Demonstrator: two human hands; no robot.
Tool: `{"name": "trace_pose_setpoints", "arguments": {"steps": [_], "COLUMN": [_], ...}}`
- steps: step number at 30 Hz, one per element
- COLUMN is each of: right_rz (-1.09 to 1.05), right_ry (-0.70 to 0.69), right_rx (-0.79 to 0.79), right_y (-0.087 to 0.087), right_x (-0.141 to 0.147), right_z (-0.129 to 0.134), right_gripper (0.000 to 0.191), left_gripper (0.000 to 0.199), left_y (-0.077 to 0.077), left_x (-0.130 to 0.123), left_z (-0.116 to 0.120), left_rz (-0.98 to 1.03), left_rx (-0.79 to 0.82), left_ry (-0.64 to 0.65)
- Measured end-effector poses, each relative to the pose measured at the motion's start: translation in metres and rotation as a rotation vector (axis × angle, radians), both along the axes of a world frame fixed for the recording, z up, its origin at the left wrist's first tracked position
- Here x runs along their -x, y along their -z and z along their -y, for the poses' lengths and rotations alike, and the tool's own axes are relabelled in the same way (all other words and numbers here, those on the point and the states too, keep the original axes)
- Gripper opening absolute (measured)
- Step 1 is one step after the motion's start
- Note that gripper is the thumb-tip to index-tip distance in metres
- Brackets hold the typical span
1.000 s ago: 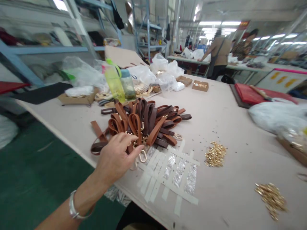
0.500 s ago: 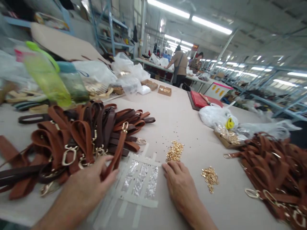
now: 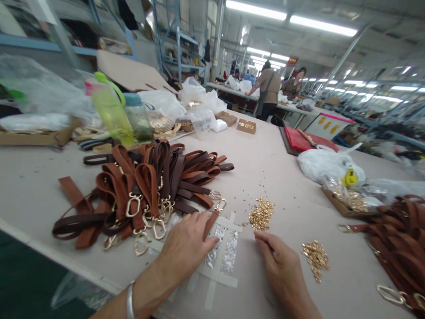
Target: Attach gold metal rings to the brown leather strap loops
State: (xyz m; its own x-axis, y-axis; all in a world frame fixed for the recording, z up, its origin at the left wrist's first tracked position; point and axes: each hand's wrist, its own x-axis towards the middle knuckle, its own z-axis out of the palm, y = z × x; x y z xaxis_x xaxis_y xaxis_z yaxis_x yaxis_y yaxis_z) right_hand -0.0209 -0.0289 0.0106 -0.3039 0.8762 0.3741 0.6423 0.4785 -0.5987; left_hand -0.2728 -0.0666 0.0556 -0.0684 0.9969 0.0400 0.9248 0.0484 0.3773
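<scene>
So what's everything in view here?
Table: one, pale, foreground.
Strap piles: two, brown, left and right.
Clasps: many, gold, on straps.
Metal bits: two heaps, gold, right of centre.
Tape: several strips, pale, near middle.
Plastic strips: at least two, clear, among tape.
Bottles: two, yellow-green and bluish, behind left pile.
Boxes: several, brown, rear and sides.
Bags: several, whitish, rear and sides.
Folded sheet: one, red, right rear.
Shelving: several units, blue, left background.
Lights: many, white, ceiling.
People: two, brown and patterned clothing, background.
Bracelet: one, silver, bottom.
Left hand: one, bare, holding a strap.
Right hand: one, bare, beside larger heap.
</scene>
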Motion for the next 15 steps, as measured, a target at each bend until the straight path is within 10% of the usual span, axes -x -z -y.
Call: {"name": "trace_pose_setpoints", "arguments": {"steps": [7,15], "right_rz": [-0.395,-0.899], "right_ry": [0.093,0.074], "right_rx": [0.381,0.736], "right_y": [-0.006,-0.021], "right_x": [0.004,0.017], "right_z": [0.023,0.037], "right_gripper": [0.029,0.035], "left_gripper": [0.035,0.038], "left_y": [0.002,0.001], "left_x": [0.001,-0.022], "left_z": [-0.014,0.020], "left_rz": [0.001,1.011], "left_rx": [-0.015,0.405], "left_ry": [0.045,0.083]}}
